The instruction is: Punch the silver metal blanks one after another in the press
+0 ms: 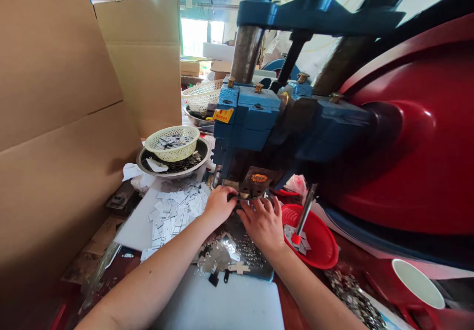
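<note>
My left hand [221,204] is closed at the left front of the die under a blue press [248,115]. Its thumb and fingers pinch at the die's edge, and what they hold is too small to make out. Close beside it, my right hand [263,222] has its fingers bent over the front of the die, with the fingertips hiding whatever they grip. Below my wrists, a pile of thin shiny metal plates [222,253] lies on the press bed [255,251]. Left of my left hand, many flat grey-white metal pieces [176,216] are spread on a white sheet.
A perforated cream basket [172,152] of metal pieces sits in a steel bowl [202,157]. At right are a red basket [322,243] with plates, a metal lever [306,211], a large red flywheel [414,137] and a red mug [411,285]. Cardboard [148,63] walls the left.
</note>
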Action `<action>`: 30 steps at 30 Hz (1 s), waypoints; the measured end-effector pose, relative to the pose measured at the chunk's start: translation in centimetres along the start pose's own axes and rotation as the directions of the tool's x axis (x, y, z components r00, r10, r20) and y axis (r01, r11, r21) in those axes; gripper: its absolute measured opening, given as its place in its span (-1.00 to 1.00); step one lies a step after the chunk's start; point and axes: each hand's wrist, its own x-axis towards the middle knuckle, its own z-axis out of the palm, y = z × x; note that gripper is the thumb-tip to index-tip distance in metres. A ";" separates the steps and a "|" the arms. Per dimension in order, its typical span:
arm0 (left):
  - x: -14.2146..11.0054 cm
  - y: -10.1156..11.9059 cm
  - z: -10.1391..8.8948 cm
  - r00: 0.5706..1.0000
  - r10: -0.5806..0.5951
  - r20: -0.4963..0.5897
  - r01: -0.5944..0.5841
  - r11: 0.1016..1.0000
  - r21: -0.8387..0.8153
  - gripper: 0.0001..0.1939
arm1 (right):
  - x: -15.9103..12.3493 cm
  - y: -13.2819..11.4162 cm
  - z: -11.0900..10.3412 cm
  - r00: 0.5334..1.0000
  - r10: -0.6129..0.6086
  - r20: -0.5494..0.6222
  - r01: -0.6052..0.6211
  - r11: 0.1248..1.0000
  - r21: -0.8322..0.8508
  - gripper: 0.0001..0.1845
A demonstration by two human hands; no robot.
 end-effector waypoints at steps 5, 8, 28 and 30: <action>-0.2 -0.1 -1.1 0.998 -0.008 -0.059 0.006 1.000 -0.025 -0.83 | -2.3 1.3 0.7 0.960 0.280 -0.022 -0.251 0.890 0.381 -0.64; -1.2 -0.5 -2.7 0.995 -0.015 -0.095 0.012 0.999 -0.038 -0.81 | -5.7 2.3 0.8 0.784 0.608 0.123 -0.497 0.497 0.711 -0.52; -11.2 -4.3 -8.3 0.999 0.009 0.046 -0.014 0.994 0.105 -0.84 | -4.8 2.1 2.2 0.698 0.674 0.244 -0.594 0.353 0.723 -0.51; -11.6 -4.3 -8.3 0.995 0.020 0.094 -0.032 0.992 0.126 -0.84 | -2.3 2.0 2.5 0.786 0.574 0.227 -0.559 0.505 0.658 -0.52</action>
